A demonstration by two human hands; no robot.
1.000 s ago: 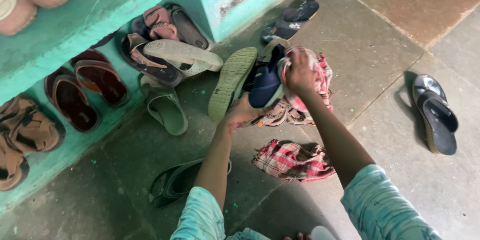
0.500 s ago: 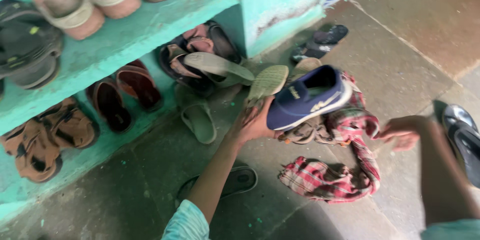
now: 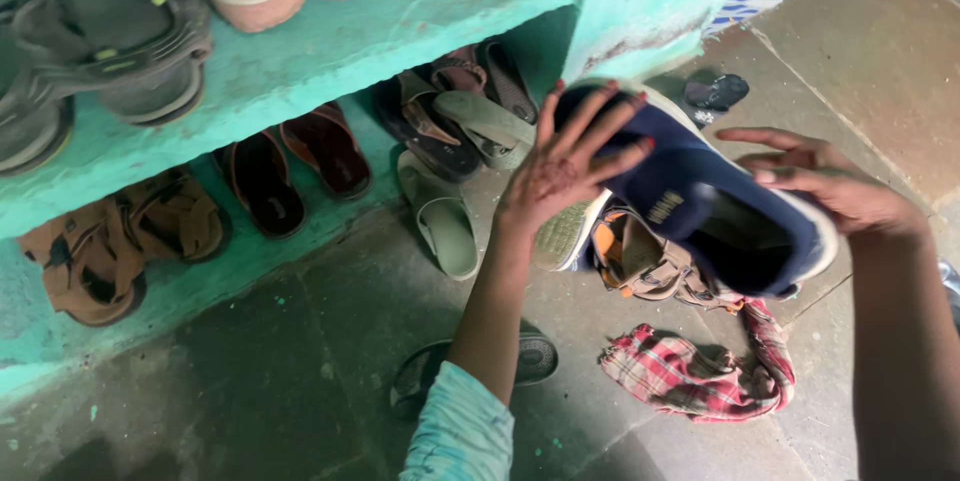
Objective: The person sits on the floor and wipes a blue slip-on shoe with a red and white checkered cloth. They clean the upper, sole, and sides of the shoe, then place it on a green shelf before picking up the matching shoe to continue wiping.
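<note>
Pale turquoise patterned sleeve (image 3: 462, 436) — short, ending near the elbow.

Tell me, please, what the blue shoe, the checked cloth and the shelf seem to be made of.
Blue shoe: probably fabric upper, matte, with a pale sole, likely rubber or foam; both hands hold it. Checked cloth: woven textile, likely cotton; it lies crumpled in soft folds on the floor. Shelf: seemingly cement or stone under turquoise paint; surface rough, paint worn in patches.
</note>
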